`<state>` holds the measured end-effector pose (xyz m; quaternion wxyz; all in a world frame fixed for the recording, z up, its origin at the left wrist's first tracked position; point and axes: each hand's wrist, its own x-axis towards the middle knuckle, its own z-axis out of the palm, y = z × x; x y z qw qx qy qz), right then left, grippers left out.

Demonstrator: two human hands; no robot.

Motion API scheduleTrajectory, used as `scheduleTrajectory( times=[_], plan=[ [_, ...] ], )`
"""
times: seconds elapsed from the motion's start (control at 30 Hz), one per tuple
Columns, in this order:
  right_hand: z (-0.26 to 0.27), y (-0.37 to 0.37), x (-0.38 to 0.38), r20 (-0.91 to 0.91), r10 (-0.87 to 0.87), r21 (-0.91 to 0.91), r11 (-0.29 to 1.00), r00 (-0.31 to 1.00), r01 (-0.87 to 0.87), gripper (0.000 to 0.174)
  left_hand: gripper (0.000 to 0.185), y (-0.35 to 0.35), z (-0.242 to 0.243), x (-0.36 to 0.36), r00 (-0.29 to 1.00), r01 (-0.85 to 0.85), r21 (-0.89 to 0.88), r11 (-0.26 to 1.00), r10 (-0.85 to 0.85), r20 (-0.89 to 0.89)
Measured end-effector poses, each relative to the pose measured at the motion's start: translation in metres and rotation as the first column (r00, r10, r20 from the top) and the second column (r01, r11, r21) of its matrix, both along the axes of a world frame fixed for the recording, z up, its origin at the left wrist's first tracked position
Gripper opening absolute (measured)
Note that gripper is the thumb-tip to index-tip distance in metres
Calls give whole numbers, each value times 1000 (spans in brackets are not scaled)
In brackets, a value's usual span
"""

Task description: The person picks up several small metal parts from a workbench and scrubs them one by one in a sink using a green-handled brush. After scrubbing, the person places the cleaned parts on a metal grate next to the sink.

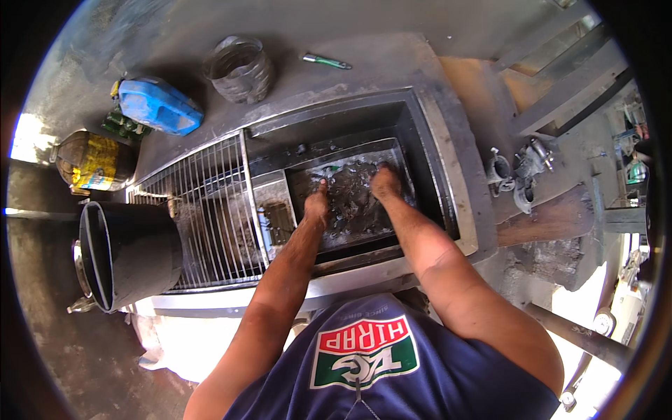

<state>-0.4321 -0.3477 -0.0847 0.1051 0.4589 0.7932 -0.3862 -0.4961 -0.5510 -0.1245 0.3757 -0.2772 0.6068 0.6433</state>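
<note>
Both hands reach down into a deep dark metal basin (436, 157). Inside it sits a rectangular tray (367, 148) holding murky, foamy dark liquid with a clumped dark mass (352, 194). My left hand (316, 202) is at the left part of the mass, thumb raised; its fingers are largely hidden. My right hand (386, 181) lies at the upper right of the mass, fingertips partly sunk or hidden. Whether either hand grips anything does not show. A small green item (332, 168) lies near the tray's far edge, between the hands.
A wire rack (215, 210) covers the basin's left part, with a black bucket (142, 257) lying on its side at its left end. Behind stand a cut plastic container (241, 73), a blue jug (157, 107) and a green-handled tool (326, 62). Metal machine parts (525, 168) lie at right.
</note>
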Motion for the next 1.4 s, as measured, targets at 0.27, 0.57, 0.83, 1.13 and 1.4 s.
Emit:
scheduleTrajectory(
  times=[0.27, 0.57, 0.83, 1.13, 1.4],
  plan=[
    [61, -84, 28, -658, 240, -136, 894, 714, -426, 52, 30, 34, -44, -19, 990, -132, 432, 892, 140, 14],
    [43, -43, 9, -157, 209, -338, 907, 965, -251, 74, 51, 82, 7, 33, 963, -233, 533, 813, 115, 245],
    [11, -66, 31, -384, 567, 113, 812, 729, -572, 72, 40, 40, -7, 21, 990, 32, 317, 948, -73, 121],
    [1, 3, 3, -81, -26, -12, 1000, 996, 25, 65, 61, 11, 39, 9, 973, -156, 422, 893, 64, 223],
    [91, -98, 41, -543, 153, -419, 803, 826, -424, 44, 50, 24, -6, -21, 993, -108, 239, 965, 95, 63]
  ],
)
